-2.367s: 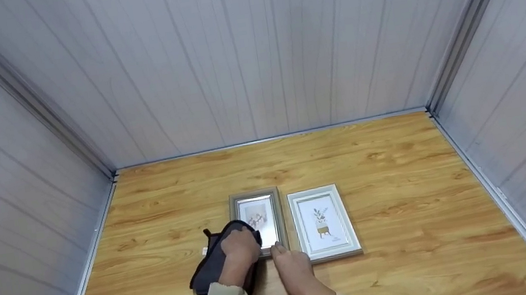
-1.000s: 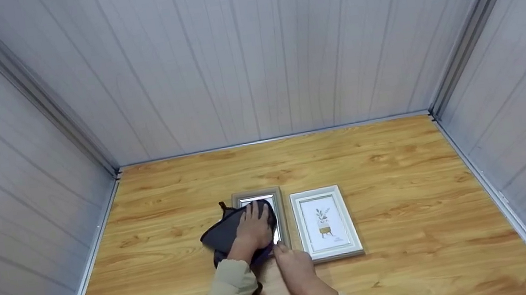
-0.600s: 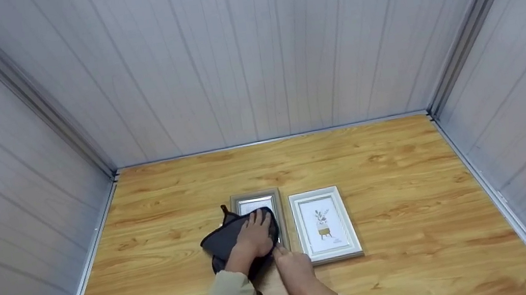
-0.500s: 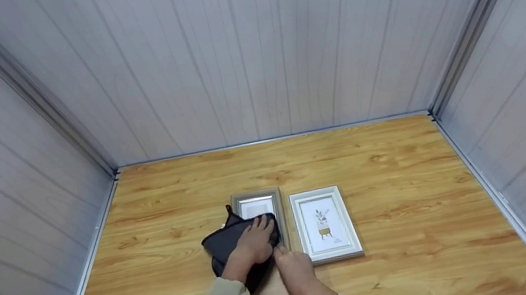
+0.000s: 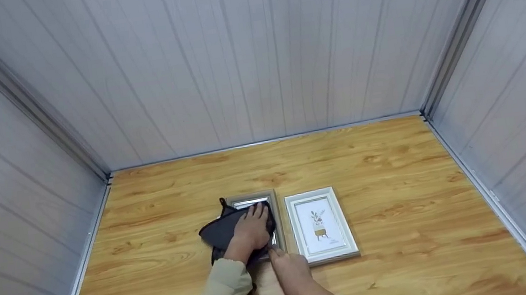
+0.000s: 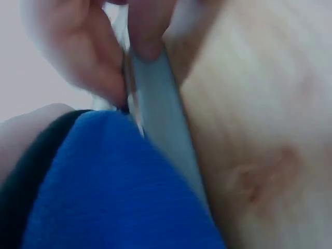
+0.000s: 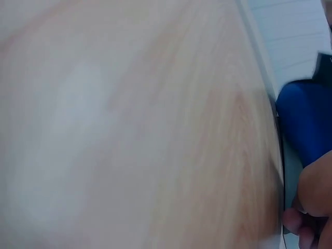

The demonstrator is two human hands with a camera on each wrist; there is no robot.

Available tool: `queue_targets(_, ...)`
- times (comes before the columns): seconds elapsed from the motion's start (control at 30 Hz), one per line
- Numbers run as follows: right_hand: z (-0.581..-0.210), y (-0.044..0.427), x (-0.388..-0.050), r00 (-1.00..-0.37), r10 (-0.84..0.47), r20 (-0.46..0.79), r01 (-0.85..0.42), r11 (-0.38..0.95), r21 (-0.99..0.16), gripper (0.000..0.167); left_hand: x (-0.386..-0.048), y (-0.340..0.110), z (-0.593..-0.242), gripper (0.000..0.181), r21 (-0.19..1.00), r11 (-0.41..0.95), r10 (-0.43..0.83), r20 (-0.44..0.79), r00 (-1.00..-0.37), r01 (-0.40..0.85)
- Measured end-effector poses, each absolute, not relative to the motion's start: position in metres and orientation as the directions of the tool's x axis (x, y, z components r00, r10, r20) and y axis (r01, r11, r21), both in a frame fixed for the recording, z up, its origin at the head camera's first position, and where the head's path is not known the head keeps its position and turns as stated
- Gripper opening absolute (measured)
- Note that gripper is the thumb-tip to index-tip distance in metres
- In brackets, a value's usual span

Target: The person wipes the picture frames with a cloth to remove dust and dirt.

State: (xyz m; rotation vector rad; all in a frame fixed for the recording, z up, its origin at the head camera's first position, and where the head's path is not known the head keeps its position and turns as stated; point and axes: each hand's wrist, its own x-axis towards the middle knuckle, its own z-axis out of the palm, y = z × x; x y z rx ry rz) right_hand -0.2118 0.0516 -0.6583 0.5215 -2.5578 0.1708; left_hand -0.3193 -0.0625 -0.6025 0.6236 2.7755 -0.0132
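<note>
A grey-brown picture frame (image 5: 275, 212) lies flat on the wooden surface in the head view. Over much of its glass is a dark grey cloth (image 5: 218, 232) with black edging and a loop; in the left wrist view its other face is blue. My left hand (image 5: 253, 228) presses the cloth onto the frame, fingers stretched out. At the frame's lower right corner, my right hand (image 5: 293, 273) pinches the edge, thumb on the side (image 6: 148, 36) and fingers above, as the left wrist view shows. The picture under the cloth is mostly hidden.
A white picture frame (image 5: 290, 215) with a potted-plant print lies just right of the grey-brown one, close to my right hand. Pale panelled walls (image 5: 251, 66) close off the wooden surface (image 5: 157, 198) at the back and both sides.
My left hand has gone from curled to outstretched and carried the cloth up and right over the frame. Lately it slid down, then back up. My right hand stays at the corner.
</note>
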Motion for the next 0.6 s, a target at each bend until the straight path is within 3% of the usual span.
queue_targets(0.2, -0.658, 0.052, -0.211, -0.804, -0.316, 0.504, -0.383, 0.923, -0.031, 0.015, -0.322, -0.060, -0.607, 0.061, 0.054, 0.928, 0.369, -0.250, -0.895, 0.367)
queue_targets(0.47, -0.657, 0.050, -0.208, -0.790, -0.325, 0.520, -0.400, 0.916, -0.034, 0.006, -0.296, -0.054, -0.607, 0.068, -0.030, 0.996, 0.067, -0.311, -0.948, 0.080)
queue_targets(0.6, -0.655, 0.050, -0.209, -0.804, -0.322, 0.500, -0.387, 0.922, -0.029, 0.015, -0.308, -0.062, -0.608, 0.066, -0.049, 0.998, 0.032, -0.295, -0.955, 0.048)
